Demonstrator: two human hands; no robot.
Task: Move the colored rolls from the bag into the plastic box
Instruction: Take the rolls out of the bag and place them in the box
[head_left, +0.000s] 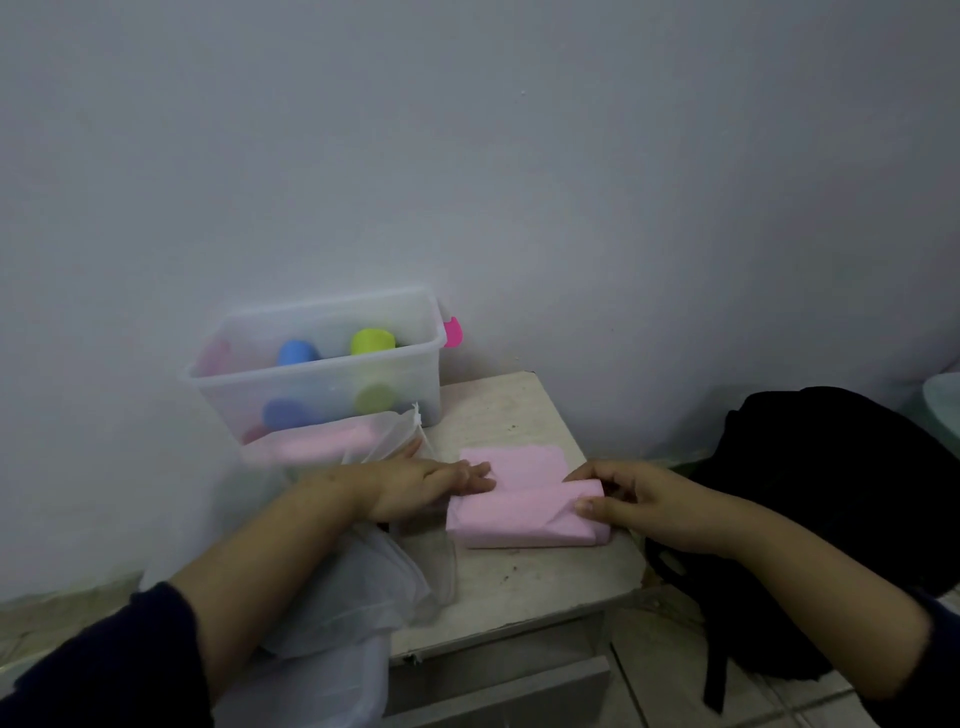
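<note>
You are working a pink roll (524, 512) that is lying partly unwound on the small table (519, 582), just below the middle of the frame, with its loose sheet spreading flat toward the wall. It looks like soft crepe paper: light, easily crushed and ready to unroll, so I judge you will do best taking it around the wound body, at both ends, not by the loose flap.

Your right hand (639, 506) is curling around the right end of the roll, thumb on the near side and fingers over the top. Your left hand (431, 486) is lying flat with straight fingers, pressing the left edge of the paper onto the table.

Left of that hand, the thin clear bag (363, 587) is slumping over the table edge, and another pink roll (322, 441) seems to be resting in its mouth. Behind it, in the centre left, the plastic box (322, 374) is already holding a blue roll (298, 353) and a green roll (371, 341). A black backpack (831, 493) is sitting at the right.
</note>
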